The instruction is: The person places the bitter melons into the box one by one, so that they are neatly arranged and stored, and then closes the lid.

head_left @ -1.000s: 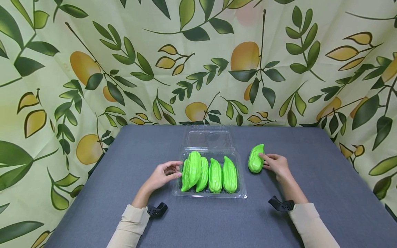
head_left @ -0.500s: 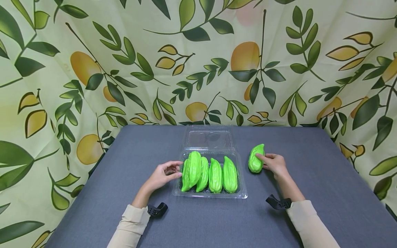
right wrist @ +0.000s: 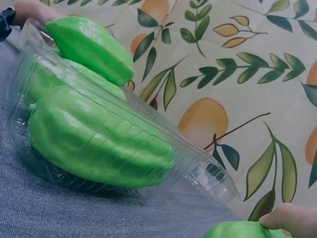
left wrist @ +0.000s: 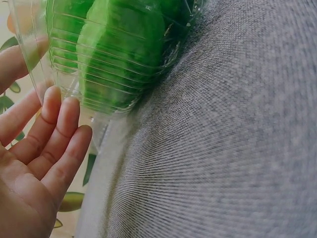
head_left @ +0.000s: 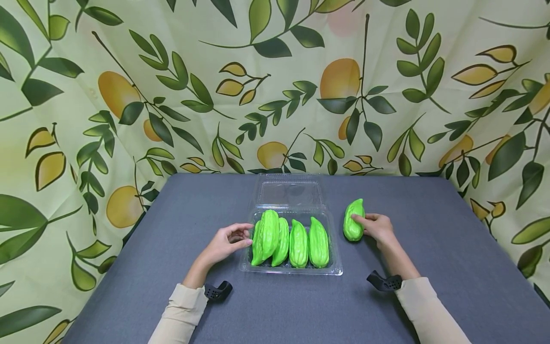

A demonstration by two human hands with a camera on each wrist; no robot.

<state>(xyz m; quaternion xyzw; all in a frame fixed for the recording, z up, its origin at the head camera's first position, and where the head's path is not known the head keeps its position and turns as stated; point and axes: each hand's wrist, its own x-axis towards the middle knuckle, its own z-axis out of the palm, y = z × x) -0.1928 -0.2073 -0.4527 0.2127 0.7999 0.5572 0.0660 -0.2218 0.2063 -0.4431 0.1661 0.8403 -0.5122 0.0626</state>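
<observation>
My left hand (head_left: 229, 242) holds the left rim of a clear plastic clamshell container (head_left: 290, 271), with the thin rim between its fingers. The container's lid (head_left: 290, 192) lies folded back. Inside the base are several glossy, ridged green bitter melons, among them one at the right end (head_left: 319, 243) and one on top of others at the left (head_left: 269, 234). To the right of the container, my right hand (head_left: 378, 228) grips another bitter melon (head_left: 354, 222) by its right side, thumb on top. In the right wrist view, only part of that bitter melon (right wrist: 242, 230) and the thumb show.
Everything stands on a grey cloth-covered table (head_left: 292, 310). A fabric backdrop (head_left: 279, 119) with printed leaves and fruit hangs behind and at the sides. Black straps with mounts (head_left: 219, 291) sit on both wrists.
The right hand has shifted slightly left, its thumb farther over the bitter melon, which has moved slightly. The left hand and container have stayed put.
</observation>
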